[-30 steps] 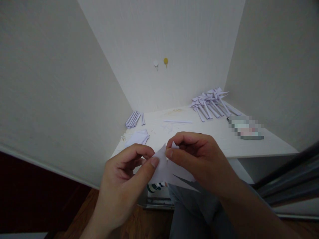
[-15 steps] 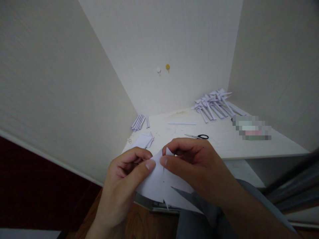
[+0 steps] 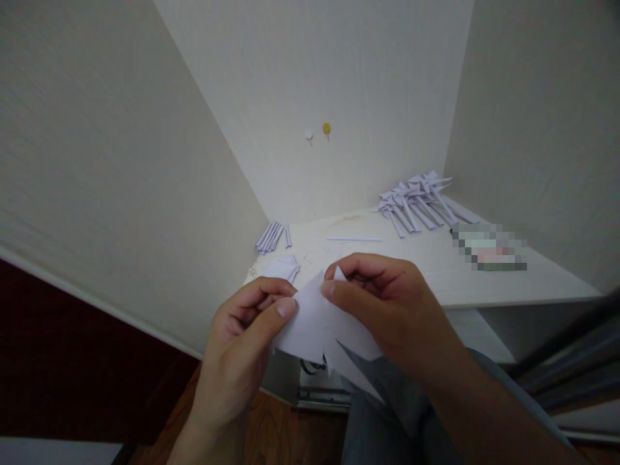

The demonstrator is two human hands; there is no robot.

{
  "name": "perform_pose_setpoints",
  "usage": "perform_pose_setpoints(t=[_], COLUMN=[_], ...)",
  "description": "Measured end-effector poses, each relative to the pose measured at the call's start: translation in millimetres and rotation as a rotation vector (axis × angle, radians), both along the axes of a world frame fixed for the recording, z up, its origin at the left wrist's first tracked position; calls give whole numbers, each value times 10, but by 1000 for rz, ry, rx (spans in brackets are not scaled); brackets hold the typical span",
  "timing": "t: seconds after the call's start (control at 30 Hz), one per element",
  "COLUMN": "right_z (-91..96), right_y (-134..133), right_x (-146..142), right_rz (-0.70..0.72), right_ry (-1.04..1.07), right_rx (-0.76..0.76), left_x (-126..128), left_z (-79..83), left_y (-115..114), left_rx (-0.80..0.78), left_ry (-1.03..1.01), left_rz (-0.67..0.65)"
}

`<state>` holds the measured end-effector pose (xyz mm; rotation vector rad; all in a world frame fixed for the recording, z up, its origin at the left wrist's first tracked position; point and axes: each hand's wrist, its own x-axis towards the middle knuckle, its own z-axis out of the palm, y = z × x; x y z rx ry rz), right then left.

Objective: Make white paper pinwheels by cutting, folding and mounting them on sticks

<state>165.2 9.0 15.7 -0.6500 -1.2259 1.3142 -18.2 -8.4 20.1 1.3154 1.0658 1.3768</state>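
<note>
A white sheet of paper (image 3: 307, 326) with slits cut into it hangs between my two hands, above the front edge of the white shelf. My left hand (image 3: 247, 342) pinches its left edge between thumb and bent fingers. At the upper corner my right hand (image 3: 382, 300) grips the paper, thumb in front, with a small pointed tip standing up beside the index finger. Lower down, a cut flap spreads apart from the rest. The right fingertips are partly hidden behind the paper.
On the shelf (image 3: 484, 287), rolled paper tubes (image 3: 271, 237) and stacked paper pieces (image 3: 281, 267) lie at left. One thin paper stick (image 3: 354, 239) lies mid-shelf. Paper pinwheels (image 3: 416, 200) are piled at back right, near a blurred-out item (image 3: 489, 247). Two hooks (image 3: 326, 128) are on the back wall.
My right hand has moved up and slightly right with the paper, widening the gap between my hands. The scissors on the shelf are now hidden behind my right hand.
</note>
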Motion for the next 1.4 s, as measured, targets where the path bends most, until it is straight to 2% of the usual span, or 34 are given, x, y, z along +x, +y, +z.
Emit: perform_pose_setpoints(t=[0.17,0.3,0.5,0.73,0.83,0.9,1.0,1.1,1.3,1.4], right_z=[0,-5,-16,-34,-57,-65,-68,-86,-142,-158], right_y=[79,92,67,30,34,33,30,50,153,192], right_x=[20,17,37,60,73,87,109,119,94,74], right_rz=[-60,-126,-112,-111,-142,-101,-21,-12,-39,-8], right_ry=[144,161,148,161,119,71,11,25,85,26], right_rx=[-126,-180,-164,-146,-104,-76,-83,-107,-136,-129], left_x=[-15,37,120,195,219,207,161,123,96,67], left_z=[-105,-157,-155,-97,-68,-71,-102,-144,-239,-284], left_y=[5,-61,-136,-196,-206,-196,-158,-107,6,67], left_rx=[86,127,192,364,361,334,278,217,63,-15], left_ry=[-65,-17,18,127,152,152,119,26,-28,-38], left_rz=[27,127,287,376,412,415,364,275,-61,-91])
